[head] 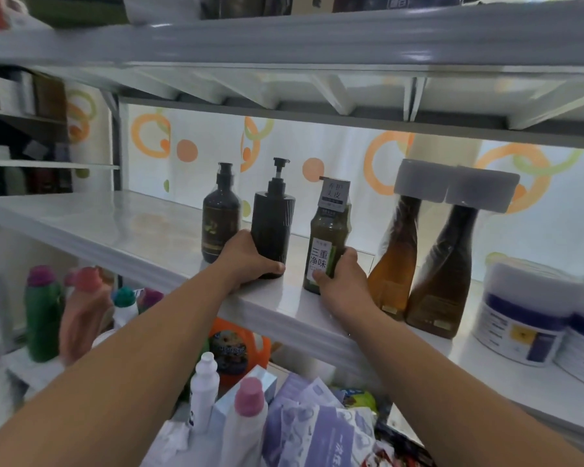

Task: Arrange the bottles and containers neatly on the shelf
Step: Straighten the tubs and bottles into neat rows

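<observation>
On the white shelf (122,230) stand several bottles in a row. My left hand (246,261) grips the base of a black ribbed pump bottle (273,217). Just left of it stands a dark brown pump bottle (220,215), untouched. My right hand (343,284) grips the lower part of an olive-green bottle (329,237) with a white label and a paper tag on its neck. Right of that stand two amber bottles (422,264) wrapped together under a white cap piece. Two white tubs with purple bands (533,315) sit at the far right.
An upper shelf (284,42) hangs close overhead. Below the shelf are many cleaning bottles: a green bottle (43,315), a pink one (85,308), an orange jug (236,345), white bottles with pink caps (246,419) and purple packets (321,426). The shelf's left half is bare.
</observation>
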